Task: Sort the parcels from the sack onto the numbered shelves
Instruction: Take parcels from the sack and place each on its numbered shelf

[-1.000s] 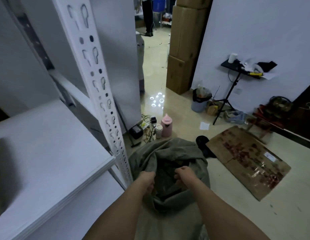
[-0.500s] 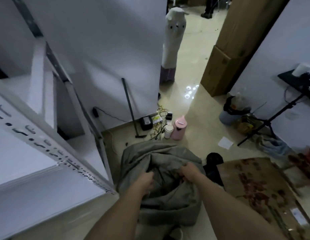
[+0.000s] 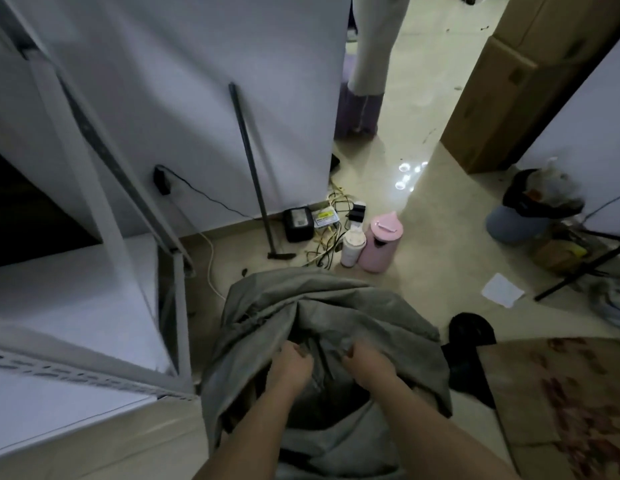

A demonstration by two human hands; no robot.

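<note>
Head view. Low centre of frame: grey sack (image 3: 322, 344) slumped on the floor, mouth turned toward the viewer, cloth rumpled into thick folds with a dark hollow just below the knuckles. Left hand (image 3: 290, 367) and right hand (image 3: 368, 366) side by side at the mouth, fingers curled and bunching the cloth of the upper lip, each pinching a fold; neither spread flat. Close together, with a narrow strip of fabric between. Both about equally near the opening, forearms running in from the bottom edge.

No parcels in sight: anything inside hidden under the folds and in the shadowed hollow, so shape and long axis of the next parcel impossible to tell. Judged from the grip, contents lying below and just toward the viewer from the two hands, reached by parting the lip and dipping down into the hollow.

Left half of frame: white shelves (image 3: 69, 306), blurred, with a perforated upright along the lower-left edge; no numbers legible. Sack just beside the shelf's near corner post, so a short swing leftward likely for placing.
</note>
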